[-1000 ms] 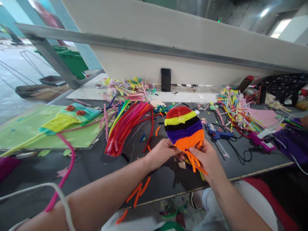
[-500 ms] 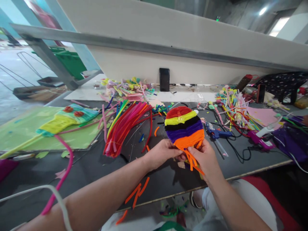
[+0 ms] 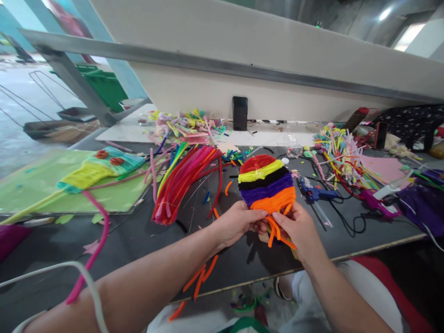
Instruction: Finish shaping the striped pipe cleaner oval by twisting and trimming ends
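Note:
Between my hands is a round pipe cleaner piece [image 3: 266,182], striped red, yellow, black, purple and orange. Its lower end trails loose orange pipe cleaners [image 3: 274,230]. My left hand [image 3: 244,221] pinches the bottom edge from the left, thumb on the orange band. On the opposite side, my right hand [image 3: 294,225] grips the lower right edge, its thumb close to the other thumb. The fingers behind the piece are mostly hidden. Cut orange pipe cleaner bits [image 3: 201,278] lie by the table's front edge, below my left forearm.
A bundle of red and pink pipe cleaners [image 3: 185,182] lies to the left, beside a green board [image 3: 34,180] bearing a yellow-and-teal piece [image 3: 100,166]. A blue glue gun [image 3: 321,193] with cables lies right. A phone [image 3: 240,113] stands at the back; a white cable [image 3: 85,282] crosses my left forearm.
My left thumb has slid right along the orange band, closer to my right thumb. The loose orange ends have shifted slightly. The whole view has moved a little.

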{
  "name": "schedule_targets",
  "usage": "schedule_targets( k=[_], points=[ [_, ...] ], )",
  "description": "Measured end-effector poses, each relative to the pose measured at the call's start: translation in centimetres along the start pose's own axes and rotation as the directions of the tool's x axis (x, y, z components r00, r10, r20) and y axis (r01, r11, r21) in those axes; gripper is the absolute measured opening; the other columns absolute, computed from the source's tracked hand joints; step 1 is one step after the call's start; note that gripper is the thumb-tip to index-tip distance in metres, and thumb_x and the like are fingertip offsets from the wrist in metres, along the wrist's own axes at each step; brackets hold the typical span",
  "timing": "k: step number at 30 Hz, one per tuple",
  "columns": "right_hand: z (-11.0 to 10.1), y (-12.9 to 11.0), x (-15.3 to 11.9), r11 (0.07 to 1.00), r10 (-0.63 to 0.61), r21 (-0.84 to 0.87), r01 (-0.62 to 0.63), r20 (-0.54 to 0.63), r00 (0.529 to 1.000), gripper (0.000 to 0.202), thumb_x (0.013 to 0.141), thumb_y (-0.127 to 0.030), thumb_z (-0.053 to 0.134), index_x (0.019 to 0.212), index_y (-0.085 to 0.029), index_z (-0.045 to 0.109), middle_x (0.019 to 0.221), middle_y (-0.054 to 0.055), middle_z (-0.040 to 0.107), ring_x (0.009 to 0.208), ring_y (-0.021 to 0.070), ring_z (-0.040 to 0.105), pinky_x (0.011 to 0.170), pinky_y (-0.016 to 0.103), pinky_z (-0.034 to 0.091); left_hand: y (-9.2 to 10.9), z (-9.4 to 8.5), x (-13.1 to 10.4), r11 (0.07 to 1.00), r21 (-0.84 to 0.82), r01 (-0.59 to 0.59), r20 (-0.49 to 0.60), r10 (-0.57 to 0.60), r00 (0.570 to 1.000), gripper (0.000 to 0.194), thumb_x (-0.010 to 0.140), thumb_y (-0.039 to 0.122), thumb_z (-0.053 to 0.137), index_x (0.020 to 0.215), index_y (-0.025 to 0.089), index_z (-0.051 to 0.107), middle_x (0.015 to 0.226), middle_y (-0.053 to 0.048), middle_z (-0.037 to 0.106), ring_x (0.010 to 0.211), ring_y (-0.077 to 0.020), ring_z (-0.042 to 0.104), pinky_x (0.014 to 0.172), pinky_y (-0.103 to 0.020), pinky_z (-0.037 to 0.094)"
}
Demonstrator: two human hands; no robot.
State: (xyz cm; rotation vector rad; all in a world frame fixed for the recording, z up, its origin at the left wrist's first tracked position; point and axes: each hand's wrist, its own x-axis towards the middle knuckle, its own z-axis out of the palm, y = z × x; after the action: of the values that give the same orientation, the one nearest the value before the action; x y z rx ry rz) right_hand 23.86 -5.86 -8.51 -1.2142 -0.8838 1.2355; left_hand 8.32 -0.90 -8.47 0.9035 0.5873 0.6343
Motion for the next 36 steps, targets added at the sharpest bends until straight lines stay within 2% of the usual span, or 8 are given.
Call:
schedule_targets(
  k=[5,11,17,21,25,28,33,36],
  points=[
    [0.1,0.1,0.1,0.998,0.041,0.045,-0.041,-0.001,0.999,0.028,0.067,-0.029,0.073,0.090,-0.021,0.060,0.080,0.001,0.067,0.064,0.0174,0.063,0.057,0.029,0.051,-0.2,0.1,0.0,1.000,-0.021,-0.004,-0.043,0.003,0.999,0.027,0.069,0.027,0.070,0.087,0.008,0.066,0.071,-0.006,0.064,0.054,-0.0100,0.057,0.057,-0.024,0.046],
    [0.2,0.4,0.3,0.993,0.031,0.117,-0.030,-0.012,0.999,0.025,0.065,-0.025,0.074,0.086,-0.021,0.062,0.076,-0.001,0.067,0.063,0.0156,0.061,0.059,0.028,0.051,-0.2,0.6,-0.1,0.998,-0.058,-0.016,-0.115,0.010,0.993,0.025,0.067,0.024,0.071,0.084,0.008,0.066,0.067,-0.005,0.063,0.050,-0.0090,0.055,0.054,-0.023,0.045],
    [-0.1,0.3,0.5,0.993,0.003,0.119,-0.003,0.005,1.000,0.027,0.065,-0.026,0.074,0.089,-0.022,0.063,0.080,-0.001,0.069,0.066,0.0162,0.064,0.064,0.029,0.051,-0.1,-0.3,0.1,0.992,-0.113,0.054,-0.024,-0.057,0.998,0.021,0.072,0.025,0.066,0.083,0.007,0.065,0.070,-0.007,0.063,0.055,-0.0120,0.059,0.055,-0.025,0.045],
    [-0.1,0.3,0.5,0.996,0.005,0.089,-0.004,-0.010,1.000,0.029,0.065,-0.025,0.074,0.091,-0.021,0.062,0.083,0.001,0.069,0.071,0.0172,0.064,0.067,0.030,0.051,0.1,-0.7,0.0,0.995,-0.090,0.046,-0.015,-0.048,0.999,0.021,0.075,0.027,0.064,0.083,0.007,0.064,0.072,-0.008,0.064,0.058,-0.0134,0.061,0.058,-0.025,0.046],
    [0.0,0.2,0.5,0.998,-0.004,0.068,0.008,-0.050,0.999,0.031,0.061,-0.026,0.075,0.088,-0.020,0.062,0.081,0.001,0.069,0.070,0.0177,0.064,0.065,0.030,0.052,0.1,-0.4,0.0,0.997,-0.068,0.049,0.001,-0.049,0.999,0.024,0.071,0.026,0.070,0.085,0.007,0.064,0.072,-0.008,0.064,0.060,-0.0121,0.060,0.060,-0.024,0.047],
    [0.2,0.0,0.5,0.998,-0.005,0.066,0.010,-0.076,0.997,0.032,0.058,-0.025,0.076,0.086,-0.020,0.062,0.075,0.000,0.068,0.063,0.0164,0.062,0.059,0.028,0.051,0.0,-0.1,0.0,0.998,-0.046,0.039,-0.015,-0.040,0.999,0.027,0.069,0.027,0.072,0.087,0.008,0.064,0.071,-0.006,0.064,0.058,-0.0103,0.059,0.058,-0.023,0.046],
    [0.3,0.0,0.3,0.995,0.020,0.101,-0.016,-0.039,0.999,0.031,0.061,-0.025,0.075,0.087,-0.021,0.061,0.077,0.000,0.068,0.063,0.0157,0.062,0.058,0.027,0.050,0.0,0.0,0.1,1.000,-0.029,0.007,-0.070,-0.010,0.998,0.032,0.066,0.027,0.074,0.089,0.008,0.064,0.074,-0.006,0.065,0.055,-0.0091,0.058,0.056,-0.022,0.046],
    [0.3,0.3,0.2,0.992,0.034,0.127,-0.029,-0.038,0.999,0.030,0.062,-0.024,0.075,0.088,-0.021,0.061,0.076,-0.001,0.067,0.062,0.0154,0.062,0.057,0.027,0.050,0.1,0.0,0.2,1.000,0.000,-0.003,-0.094,0.003,0.996,0.031,0.065,0.026,0.074,0.088,0.008,0.064,0.069,-0.006,0.064,0.053,-0.0101,0.058,0.055,-0.023,0.047]
  ],
)
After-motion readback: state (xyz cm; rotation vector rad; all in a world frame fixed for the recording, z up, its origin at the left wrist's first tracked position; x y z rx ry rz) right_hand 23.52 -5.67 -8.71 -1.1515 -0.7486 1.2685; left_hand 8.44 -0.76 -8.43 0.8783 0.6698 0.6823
